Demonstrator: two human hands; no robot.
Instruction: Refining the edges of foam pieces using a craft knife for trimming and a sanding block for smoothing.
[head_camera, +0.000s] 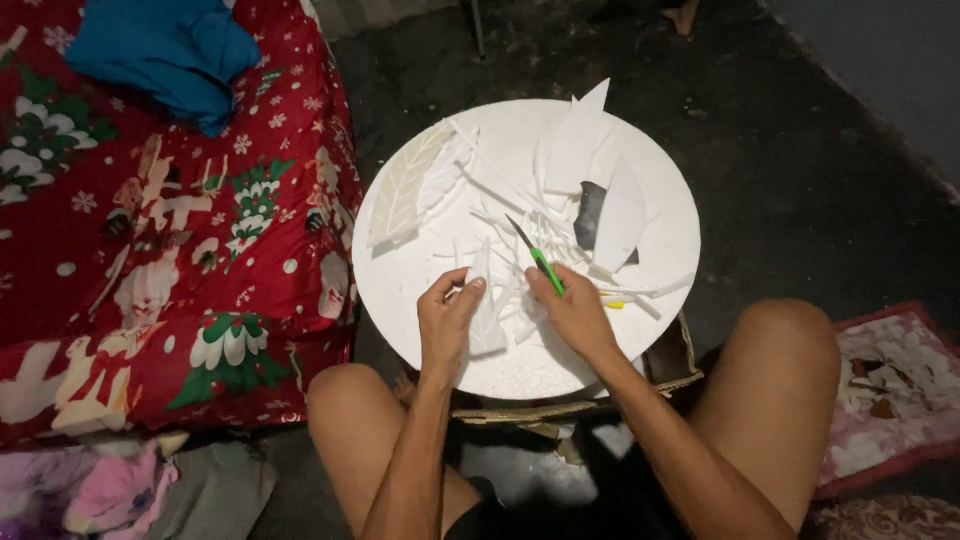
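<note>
Green-handled cutter knife (540, 262) at center of round white surface (660, 200), blade pointing to 11 o'clock. Right hand (572, 310) grip closed on its handle. Left hand (448, 318) at 9 o'clock of it, fingers pinching white foam piece (484, 322) flat on surface. Foam strips (520, 225) scattered around; leaf-shaped cutout (405, 185) at 10 o'clock. Red patterned blanket (150, 250) far 9 o'clock.

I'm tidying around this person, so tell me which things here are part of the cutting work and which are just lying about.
In use: left hand on white foam piece; right hand gripping green-handled knife; round white board; leaf-shaped cutouts.

Lying about: red patterned blanket; blue cloth; pink mat.
</note>
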